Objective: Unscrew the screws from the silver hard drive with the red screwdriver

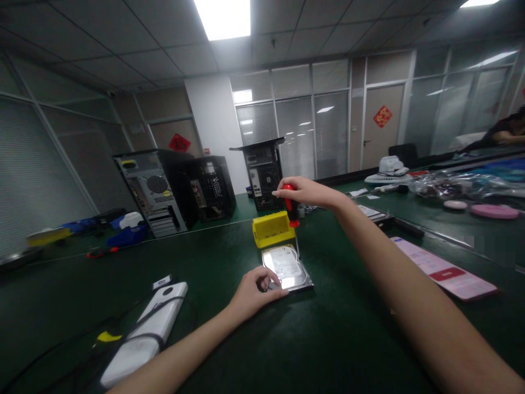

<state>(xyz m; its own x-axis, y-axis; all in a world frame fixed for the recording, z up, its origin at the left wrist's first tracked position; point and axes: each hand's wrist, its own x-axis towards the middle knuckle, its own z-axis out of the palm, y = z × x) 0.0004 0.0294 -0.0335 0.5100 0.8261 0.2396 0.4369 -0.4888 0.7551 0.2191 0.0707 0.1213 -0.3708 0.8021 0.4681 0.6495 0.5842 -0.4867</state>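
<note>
A silver hard drive [286, 264] with a white label lies flat on the green tabletop in front of me. My left hand [257, 288] grips its near left corner, thumb along the front edge and fingers bent over the top. My right hand [307, 191] is closed around the top of a screwdriver [291, 212] with a red and black handle. The screwdriver stands almost upright, its shaft pointing down to the right side of the drive; whether the tip sits in a screw is too small to tell. Just behind the drive is a yellow open bin [274, 230].
Computer cases [158, 191] stand at the back left and centre. A white power strip [147, 328] with black cable lies at left front. A pink-and-white phone-like slab [447, 268] is at right, near another drive [371, 214] and plastic bags [447, 183]. A person [506, 131] sits far right.
</note>
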